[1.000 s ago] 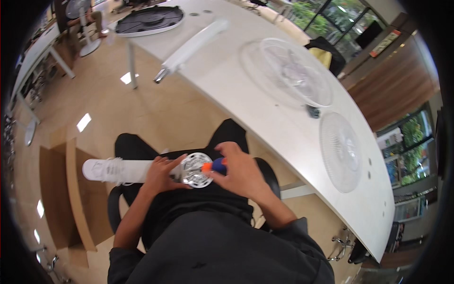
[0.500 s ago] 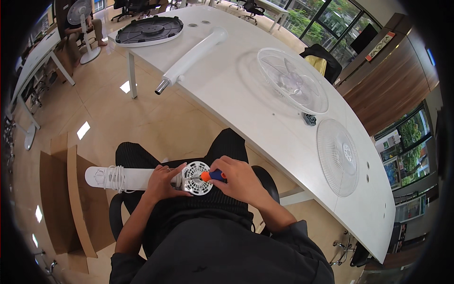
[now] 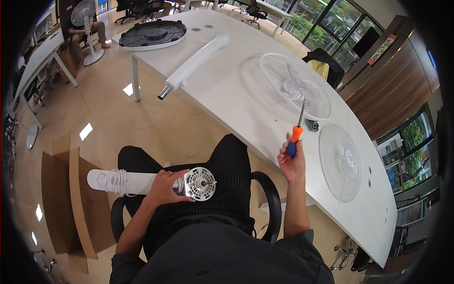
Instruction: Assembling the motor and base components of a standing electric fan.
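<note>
Across my lap lies a fan's motor head (image 3: 194, 183) with a round slotted white face and a metal shaft sticking out. It joins a white column (image 3: 143, 182) wound with white cord (image 3: 119, 182). My left hand (image 3: 165, 187) is closed around the neck just behind the motor face. Raised over the table's near edge, my right hand (image 3: 293, 164) grips a screwdriver (image 3: 297, 133) by its orange and blue handle, the metal blade pointing up and away from me. Its tip overlaps the fan guard with clear blades (image 3: 293, 87) in the view.
On the white table (image 3: 236, 87) lie a dark-bottomed round base (image 3: 153, 34), a white pole (image 3: 198, 61), a small dark grey knob (image 3: 312, 125) and a second guard (image 3: 339, 163). A cardboard box (image 3: 85, 203) stands at left. A person sits near a standing fan (image 3: 88, 35) far left.
My right hand has lifted the screwdriver off the motor face and carried it right and away, over the table edge. The motor head is still on my lap in my left hand.
</note>
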The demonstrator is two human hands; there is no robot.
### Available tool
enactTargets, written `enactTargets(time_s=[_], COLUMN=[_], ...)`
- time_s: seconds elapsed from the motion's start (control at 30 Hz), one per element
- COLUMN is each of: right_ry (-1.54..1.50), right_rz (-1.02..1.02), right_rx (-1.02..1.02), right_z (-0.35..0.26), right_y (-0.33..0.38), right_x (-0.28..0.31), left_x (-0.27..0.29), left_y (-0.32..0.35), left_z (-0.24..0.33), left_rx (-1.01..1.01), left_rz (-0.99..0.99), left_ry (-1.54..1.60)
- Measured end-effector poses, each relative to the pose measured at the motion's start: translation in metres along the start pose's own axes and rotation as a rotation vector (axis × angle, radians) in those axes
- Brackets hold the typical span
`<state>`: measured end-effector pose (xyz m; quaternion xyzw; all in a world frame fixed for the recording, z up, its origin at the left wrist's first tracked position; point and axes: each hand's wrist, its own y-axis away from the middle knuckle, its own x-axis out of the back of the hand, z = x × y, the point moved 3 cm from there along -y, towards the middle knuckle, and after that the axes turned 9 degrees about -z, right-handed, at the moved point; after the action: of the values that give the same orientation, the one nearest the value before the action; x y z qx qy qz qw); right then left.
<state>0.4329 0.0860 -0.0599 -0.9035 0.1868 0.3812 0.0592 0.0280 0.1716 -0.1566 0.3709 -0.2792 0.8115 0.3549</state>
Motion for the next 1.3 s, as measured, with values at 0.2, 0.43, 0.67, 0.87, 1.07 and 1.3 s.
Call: enactTargets(time_s=[0.2,0.43,0.67,0.87,1.07,1.3], right_ry=[0.629,1.944,2.037,2.065,2.025,2.145], right_rz=[-0.092,0.231,0.404,0.23,0.194,0.203], right_rx=[-0.164,0.239,0.138,0.262,0.284,0.31], right_z=[-0.005,-0.021,-0.019,-0.034,-0.035,-0.022], right_y=[-0.042,-0.125,-0.128,-0.126,-0.122,-0.159], right_x=[0.004,0.013,-0.008,0.015,0.015,0.014], left_x=[0.009,0.005,0.003,0.008,0.005,0.002], left_y=[-0.004,-0.003,0.003,0.004,0.0,0.006], left_z=[0.004,-0.002,-0.007,-0.008,-0.007,-0.011], left_rx=[-0.015,0.072,0.056,0.053,-0.012,0.054], left_rz=[-0.009,-0.097,-0.06,-0.052,0.016,-0.03], left_ry=[0.052,0.101,0.106,0.094,0.114,0.085])
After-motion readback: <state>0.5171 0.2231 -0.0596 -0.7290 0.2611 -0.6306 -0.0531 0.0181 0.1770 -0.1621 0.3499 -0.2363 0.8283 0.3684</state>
